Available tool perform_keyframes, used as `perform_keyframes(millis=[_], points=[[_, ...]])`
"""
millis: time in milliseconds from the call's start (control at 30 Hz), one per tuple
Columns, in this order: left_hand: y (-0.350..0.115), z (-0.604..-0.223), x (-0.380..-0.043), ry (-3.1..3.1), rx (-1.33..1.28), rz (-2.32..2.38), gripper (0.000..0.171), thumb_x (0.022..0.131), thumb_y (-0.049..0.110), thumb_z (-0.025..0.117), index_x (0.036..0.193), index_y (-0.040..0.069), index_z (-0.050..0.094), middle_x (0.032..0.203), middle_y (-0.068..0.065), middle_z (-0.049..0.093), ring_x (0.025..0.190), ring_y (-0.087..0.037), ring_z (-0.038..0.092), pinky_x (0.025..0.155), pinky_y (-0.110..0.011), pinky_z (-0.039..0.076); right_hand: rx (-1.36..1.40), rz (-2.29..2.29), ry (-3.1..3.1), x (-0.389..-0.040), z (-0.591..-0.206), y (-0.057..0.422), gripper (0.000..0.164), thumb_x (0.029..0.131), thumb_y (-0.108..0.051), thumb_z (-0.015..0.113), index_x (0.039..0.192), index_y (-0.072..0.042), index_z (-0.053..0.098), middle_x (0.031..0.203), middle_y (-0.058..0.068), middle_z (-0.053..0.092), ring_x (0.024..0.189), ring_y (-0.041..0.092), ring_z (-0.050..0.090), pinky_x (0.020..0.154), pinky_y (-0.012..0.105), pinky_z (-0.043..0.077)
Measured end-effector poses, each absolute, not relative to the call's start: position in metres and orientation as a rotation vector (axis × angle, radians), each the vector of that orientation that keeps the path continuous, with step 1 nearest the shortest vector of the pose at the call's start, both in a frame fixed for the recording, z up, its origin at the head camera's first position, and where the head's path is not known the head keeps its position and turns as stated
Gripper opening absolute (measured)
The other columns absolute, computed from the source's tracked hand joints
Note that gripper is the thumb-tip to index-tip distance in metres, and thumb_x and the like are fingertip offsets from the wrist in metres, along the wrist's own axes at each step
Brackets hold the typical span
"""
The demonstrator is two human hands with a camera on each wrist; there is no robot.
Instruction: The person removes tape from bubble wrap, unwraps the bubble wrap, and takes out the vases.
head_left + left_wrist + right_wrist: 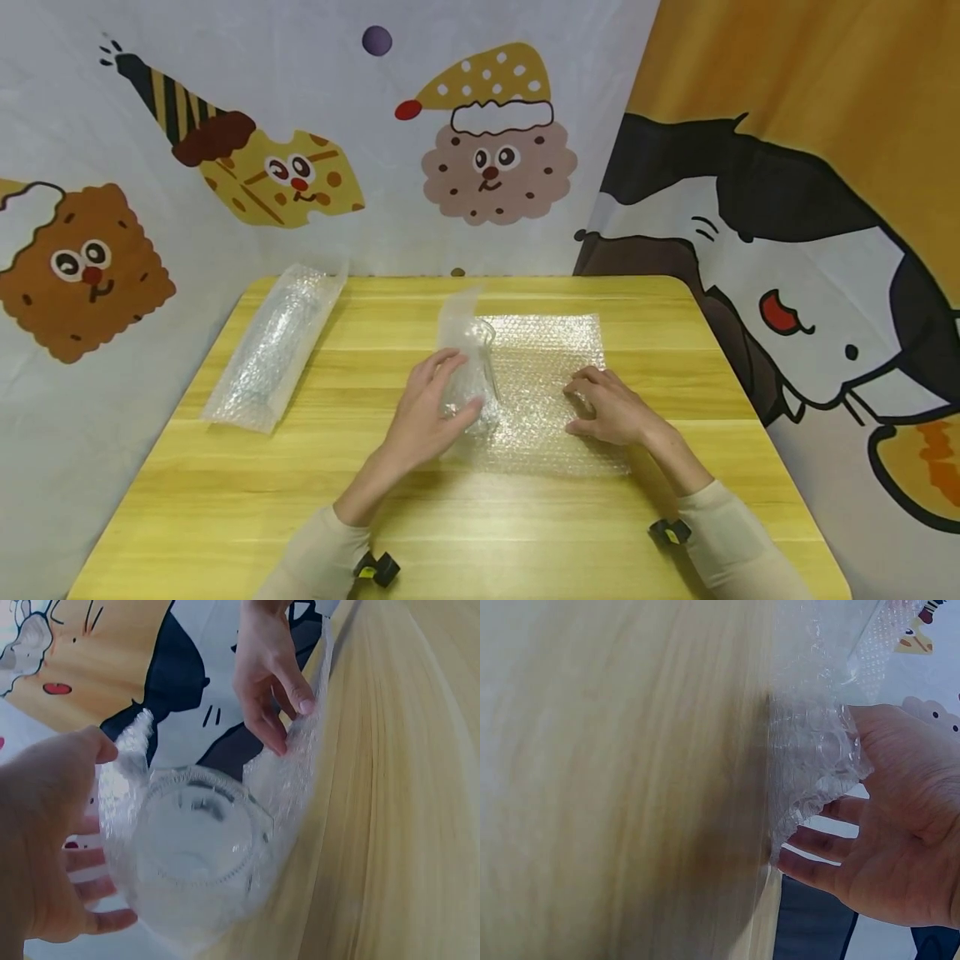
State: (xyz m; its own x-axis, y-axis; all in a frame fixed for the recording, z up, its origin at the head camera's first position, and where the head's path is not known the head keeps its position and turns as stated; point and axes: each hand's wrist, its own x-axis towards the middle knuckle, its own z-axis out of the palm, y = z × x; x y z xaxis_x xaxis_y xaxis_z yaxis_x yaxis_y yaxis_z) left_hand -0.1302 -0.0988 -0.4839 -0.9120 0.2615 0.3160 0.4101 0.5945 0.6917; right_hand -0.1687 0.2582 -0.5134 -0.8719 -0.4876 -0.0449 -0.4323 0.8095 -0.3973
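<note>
A clear glass vessel (pixel 486 367) lies on its side on the left part of a bubble wrap sheet (pixel 536 400), whose left end is folded up over it. Its round, ridged base (pixel 196 832) faces the left wrist camera through the wrap. My left hand (pixel 427 404) cups the folded wrap from the left, with fingers spread and the thumb at its near side. At the sheet's right edge, my right hand (pixel 611 406) touches the wrap with loosely bent fingers. The fingers (pixel 821 844) reach along the raised edge of the wrap in the right wrist view.
A bubble-wrapped bundle (pixel 273 350) lies at the table's left side, slightly overhanging its edge. The wooden table (pixel 480 533) has rounded far corners. Behind it hangs a cloth with cartoon prints (pixel 300 183). Small black cameras (pixel 377 569) are worn on both wrists.
</note>
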Motion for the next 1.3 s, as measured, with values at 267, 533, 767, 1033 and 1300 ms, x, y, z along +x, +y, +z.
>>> perform_keyframes(millis=[267, 533, 767, 1033, 1300], points=[[-0.091, -0.482, -0.131, -2.713, -0.589, -1.065, 0.073, 0.100, 0.043, 0.081, 0.161, 0.010, 0.059, 0.172, -0.019, 0.052, 0.159, -0.045, 0.049, 0.128, -0.073, 0.045, -0.721, -0.571, 2.848, -0.169, -0.514, 0.257, 0.062, 0.093, -0.035, 0.095, 0.142, -0.006, 0.072, 0.152, 0.018, 0.064, 0.137, 0.043, 0.061, 0.116, 0.066, 0.056], [-0.093, -0.481, -0.131, -2.712, -0.644, -1.000, 0.066, 0.100, 0.038, 0.084, 0.155, 0.007, 0.064, 0.166, -0.021, 0.058, 0.153, -0.045, 0.056, 0.126, -0.070, 0.050, -0.720, -0.567, 2.853, -0.169, -0.515, 0.258, 0.061, 0.092, -0.036, 0.095, 0.142, -0.006, 0.073, 0.152, 0.018, 0.064, 0.135, 0.042, 0.061, 0.115, 0.065, 0.057], [-0.096, -0.480, -0.131, -2.751, -0.596, -1.015, 0.063, 0.099, 0.037, 0.084, 0.152, 0.008, 0.067, 0.166, -0.019, 0.060, 0.152, -0.044, 0.057, 0.123, -0.069, 0.053, -0.722, -0.577, 2.854, -0.168, -0.514, 0.258, 0.062, 0.093, -0.035, 0.095, 0.142, -0.005, 0.072, 0.151, 0.019, 0.064, 0.135, 0.043, 0.061, 0.115, 0.066, 0.057], [-0.101, -0.482, -0.132, -2.749, -0.541, -1.078, 0.063, 0.097, 0.035, 0.086, 0.151, 0.009, 0.068, 0.166, -0.016, 0.060, 0.152, -0.043, 0.056, 0.119, -0.068, 0.056, -0.723, -0.572, 2.861, -0.168, -0.515, 0.258, 0.061, 0.093, -0.035, 0.095, 0.142, -0.006, 0.073, 0.152, 0.019, 0.065, 0.136, 0.043, 0.061, 0.115, 0.066, 0.057], [-0.106, -0.486, -0.134, -2.707, -0.520, -1.126, 0.061, 0.094, 0.033, 0.088, 0.147, 0.009, 0.070, 0.162, -0.013, 0.064, 0.147, -0.039, 0.060, 0.121, -0.063, 0.056, -0.723, -0.586, 2.856, -0.169, -0.516, 0.259, 0.061, 0.092, -0.035, 0.096, 0.142, -0.007, 0.073, 0.153, 0.020, 0.064, 0.137, 0.044, 0.061, 0.116, 0.067, 0.056]])
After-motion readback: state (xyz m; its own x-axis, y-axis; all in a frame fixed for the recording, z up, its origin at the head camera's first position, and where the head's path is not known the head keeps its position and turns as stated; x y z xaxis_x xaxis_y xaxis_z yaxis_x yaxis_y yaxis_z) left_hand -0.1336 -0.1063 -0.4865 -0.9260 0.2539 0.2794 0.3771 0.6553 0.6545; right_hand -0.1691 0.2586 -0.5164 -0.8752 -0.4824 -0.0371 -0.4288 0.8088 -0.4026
